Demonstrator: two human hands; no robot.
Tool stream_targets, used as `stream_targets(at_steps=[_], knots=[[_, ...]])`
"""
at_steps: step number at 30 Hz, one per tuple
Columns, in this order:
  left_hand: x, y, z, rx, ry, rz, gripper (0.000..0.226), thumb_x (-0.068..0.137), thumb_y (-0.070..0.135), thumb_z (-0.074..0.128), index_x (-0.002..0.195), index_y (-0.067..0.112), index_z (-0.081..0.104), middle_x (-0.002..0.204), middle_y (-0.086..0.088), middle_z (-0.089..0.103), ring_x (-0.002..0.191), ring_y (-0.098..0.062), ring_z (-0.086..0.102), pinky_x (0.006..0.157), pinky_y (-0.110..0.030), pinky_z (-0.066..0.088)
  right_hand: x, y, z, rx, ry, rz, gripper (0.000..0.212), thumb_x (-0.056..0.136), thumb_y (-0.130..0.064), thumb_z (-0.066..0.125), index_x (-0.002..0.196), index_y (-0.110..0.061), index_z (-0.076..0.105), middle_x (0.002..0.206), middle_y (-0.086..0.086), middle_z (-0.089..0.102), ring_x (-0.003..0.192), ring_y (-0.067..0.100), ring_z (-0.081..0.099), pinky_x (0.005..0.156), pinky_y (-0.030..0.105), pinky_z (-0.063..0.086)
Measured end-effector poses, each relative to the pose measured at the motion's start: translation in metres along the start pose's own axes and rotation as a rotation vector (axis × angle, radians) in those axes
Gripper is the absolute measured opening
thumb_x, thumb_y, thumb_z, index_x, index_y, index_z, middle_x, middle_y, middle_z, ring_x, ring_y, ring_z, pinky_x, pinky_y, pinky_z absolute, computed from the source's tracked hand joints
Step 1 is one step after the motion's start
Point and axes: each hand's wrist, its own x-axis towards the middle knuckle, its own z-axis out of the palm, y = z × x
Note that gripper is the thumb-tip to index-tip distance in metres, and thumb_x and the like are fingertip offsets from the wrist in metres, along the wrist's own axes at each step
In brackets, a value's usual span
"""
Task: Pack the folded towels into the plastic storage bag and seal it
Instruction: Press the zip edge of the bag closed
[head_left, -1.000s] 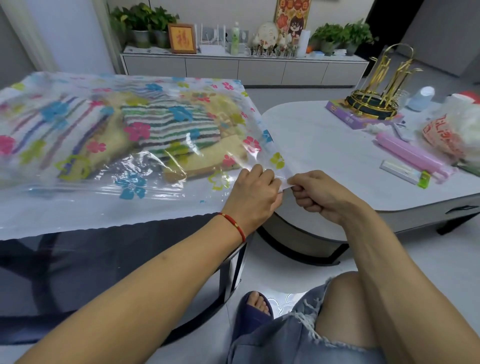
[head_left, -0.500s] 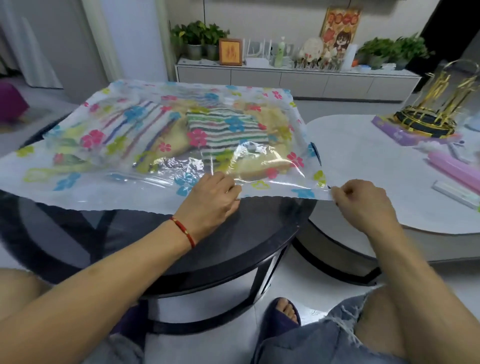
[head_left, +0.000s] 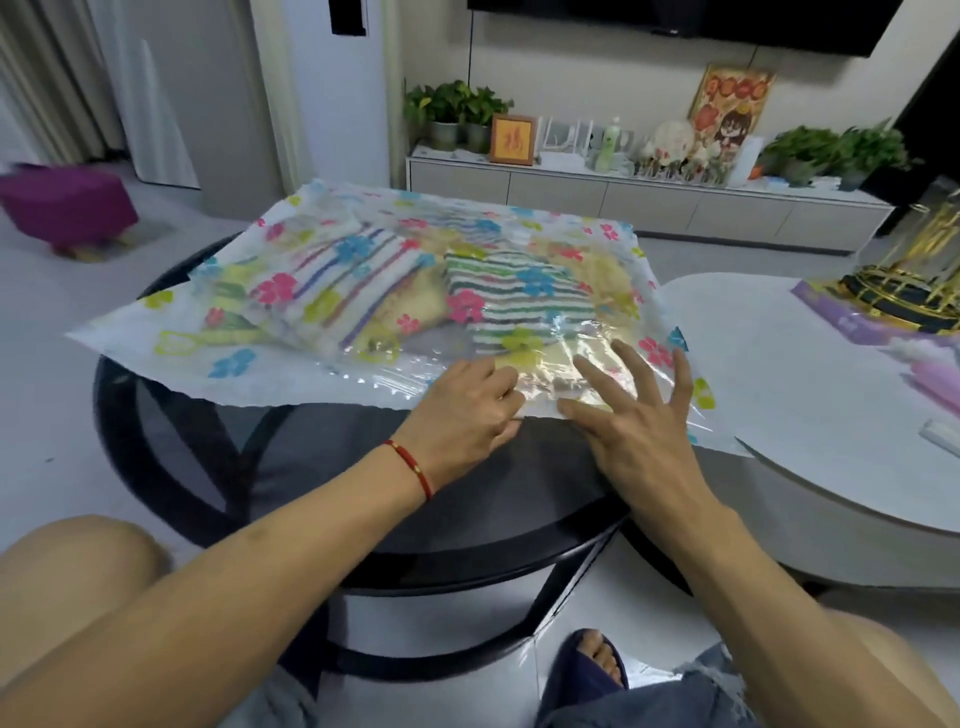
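Note:
A clear plastic storage bag (head_left: 249, 353) printed with coloured flowers lies flat on a round black glass table (head_left: 322, 467). Folded towels lie inside it: a green-striped one (head_left: 514, 296), a multicolour-striped one (head_left: 337, 280) and a yellow one (head_left: 602, 364) beneath. My left hand (head_left: 467, 410) rests on the bag's near edge, thumb and fingers pinched on the plastic strip. My right hand (head_left: 634, 410) sits just to its right, fingers spread flat on the bag over the yellow towel.
A white oval table (head_left: 810, 415) adjoins on the right, carrying a gold rack (head_left: 914, 280) on a purple box. A purple stool (head_left: 67, 208) stands far left. A long white cabinet (head_left: 623, 197) with plants lines the back wall. My knees and a sandalled foot (head_left: 592, 665) are below.
My left hand slid left along the bag's near edge, away from the right corner. My right hand let go of that corner, opened and moved onto the bag beside the left hand.

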Motion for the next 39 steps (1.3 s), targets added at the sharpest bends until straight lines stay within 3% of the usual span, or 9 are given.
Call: stream_targets(at_steps=[6,10,13,17,19,22,27,33,39], knots=[[-0.048,-0.044,-0.019,0.101,0.064,-0.007,0.015,0.090,0.022,0.063,0.086,0.009,0.069,0.078,-0.008,0.060,0.072,-0.029,0.057,0.067,-0.039,0.046,-0.015,0.014,-0.009,0.029,0.017,0.052,0.025,0.082,-0.015,0.084,0.105,-0.024,0.082,0.135,0.008,0.070,0.129,0.045,0.057,0.111,0.072,0.030],[-0.058,-0.048,-0.021,0.056,0.109,-0.053,0.020,0.093,0.017,0.058,0.086,0.003,0.071,0.076,-0.012,0.061,0.067,-0.031,0.059,0.065,-0.042,0.049,0.000,-0.037,-0.014,0.192,0.075,-0.033,0.036,0.088,-0.017,0.078,0.123,-0.011,0.072,0.132,0.011,0.068,0.116,0.037,0.064,0.087,0.049,0.058],[-0.055,-0.040,-0.020,-0.009,0.142,-0.080,0.013,0.088,0.010,0.066,0.081,-0.001,0.070,0.072,-0.014,0.059,0.063,-0.031,0.056,0.068,-0.044,0.045,0.029,-0.095,-0.004,0.292,0.082,-0.109,0.043,0.091,-0.010,0.074,0.133,-0.009,0.067,0.124,0.012,0.071,0.108,0.035,0.068,0.086,0.047,0.057],[-0.060,-0.050,-0.022,-0.085,0.117,-0.081,0.012,0.087,0.013,0.069,0.086,0.000,0.071,0.075,-0.013,0.060,0.066,-0.031,0.057,0.058,-0.041,0.046,0.038,-0.120,0.011,0.397,0.168,-0.033,0.039,0.079,0.009,0.074,0.116,-0.002,0.076,0.099,0.011,0.078,0.082,0.031,0.075,0.062,0.036,0.060],[-0.067,-0.055,-0.023,-0.053,0.083,-0.048,0.013,0.086,0.017,0.070,0.089,0.004,0.071,0.078,-0.011,0.061,0.069,-0.030,0.058,0.060,-0.041,0.047,0.025,-0.109,0.015,0.358,0.223,-0.083,0.034,0.086,0.007,0.058,0.112,-0.003,0.077,0.099,0.011,0.079,0.081,0.030,0.077,0.055,0.037,0.061],[-0.081,-0.062,-0.027,-0.037,0.097,-0.063,0.013,0.085,0.017,0.072,0.087,0.004,0.071,0.077,-0.010,0.061,0.068,-0.029,0.057,0.058,-0.040,0.047,0.010,-0.083,0.013,0.345,0.260,-0.085,0.045,0.083,0.009,0.045,0.108,-0.006,0.080,0.104,0.006,0.080,0.084,0.025,0.078,0.057,0.032,0.062],[-0.119,-0.079,-0.037,0.004,0.153,-0.143,0.018,0.091,0.018,0.063,0.095,0.003,0.072,0.084,-0.012,0.063,0.072,-0.031,0.059,0.059,-0.041,0.048,-0.007,-0.066,0.004,0.306,0.242,0.082,0.046,0.071,0.018,0.079,0.106,-0.012,0.082,0.102,0.003,0.081,0.086,0.025,0.080,0.060,0.035,0.063],[-0.129,-0.066,-0.036,-0.020,0.163,-0.193,0.015,0.090,0.014,0.063,0.093,0.003,0.071,0.081,-0.010,0.061,0.071,-0.029,0.058,0.060,-0.041,0.047,0.042,-0.156,-0.003,0.383,0.022,-0.114,0.050,0.088,-0.010,0.080,0.136,-0.011,0.067,0.138,0.015,0.067,0.129,0.037,0.063,0.106,0.058,0.049],[-0.148,-0.092,-0.054,0.004,0.088,-0.218,0.013,0.087,0.016,0.068,0.084,0.004,0.072,0.077,-0.010,0.061,0.068,-0.030,0.057,0.061,-0.039,0.045,0.050,-0.186,0.011,0.465,0.101,-0.059,0.050,0.064,0.018,0.085,0.108,-0.005,0.079,0.106,0.012,0.080,0.096,0.035,0.077,0.084,0.054,0.061]])
